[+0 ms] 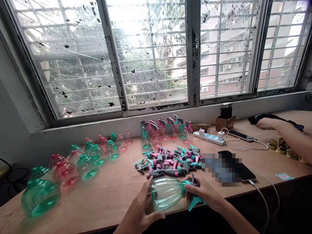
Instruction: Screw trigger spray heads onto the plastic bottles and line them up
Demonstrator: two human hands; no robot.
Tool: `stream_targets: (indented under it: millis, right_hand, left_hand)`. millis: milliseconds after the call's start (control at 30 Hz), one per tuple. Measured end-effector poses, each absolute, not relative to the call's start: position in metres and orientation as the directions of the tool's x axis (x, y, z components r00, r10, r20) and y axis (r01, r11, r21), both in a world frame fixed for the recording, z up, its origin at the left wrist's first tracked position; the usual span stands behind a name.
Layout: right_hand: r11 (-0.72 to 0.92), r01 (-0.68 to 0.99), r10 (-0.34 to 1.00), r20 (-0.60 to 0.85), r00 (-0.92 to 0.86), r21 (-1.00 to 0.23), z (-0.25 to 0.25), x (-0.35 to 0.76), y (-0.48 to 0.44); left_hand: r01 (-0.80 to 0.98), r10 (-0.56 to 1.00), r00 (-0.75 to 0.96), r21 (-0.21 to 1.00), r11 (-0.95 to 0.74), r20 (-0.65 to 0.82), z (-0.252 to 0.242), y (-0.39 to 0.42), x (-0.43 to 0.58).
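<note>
A clear green spray bottle [167, 194] lies on its side in the air over the table's front edge, its base to the left. My left hand [142, 204] is curled around the base, thumb below and fingers behind. At the neck, my right hand [204, 191] grips the grey and teal spray head [195, 198], which sits against the bottle's mouth. Whether it is fully screwed on I cannot tell. Just beyond is a heap of loose pink, teal and grey spray heads [168, 161] with thin tubes.
Open green and red bottles [41, 198] stand in rows at left. Several bottles with spray heads [156, 135] stand by the window. A power strip [209, 137], phones [243, 135] and cables lie right. Another person's arm [290, 133] reaches in near gold-coloured pieces [282, 146].
</note>
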State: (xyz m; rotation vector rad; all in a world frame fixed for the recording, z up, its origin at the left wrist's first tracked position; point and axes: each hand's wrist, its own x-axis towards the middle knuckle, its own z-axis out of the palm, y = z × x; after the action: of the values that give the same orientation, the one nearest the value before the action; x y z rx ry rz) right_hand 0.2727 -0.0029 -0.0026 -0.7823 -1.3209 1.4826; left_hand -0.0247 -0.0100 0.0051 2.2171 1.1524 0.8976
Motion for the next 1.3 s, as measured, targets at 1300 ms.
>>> stream_targets:
  millis: [1300]
  right_hand:
    - [0.067, -0.202, 0.93, 0.135, -0.342, -0.977, 0.0, 0.268, -0.006]
  left_hand:
    - [0.477, 0.769, 0.491, 0.613, -0.63, 0.408, 0.007, -0.011, -0.023]
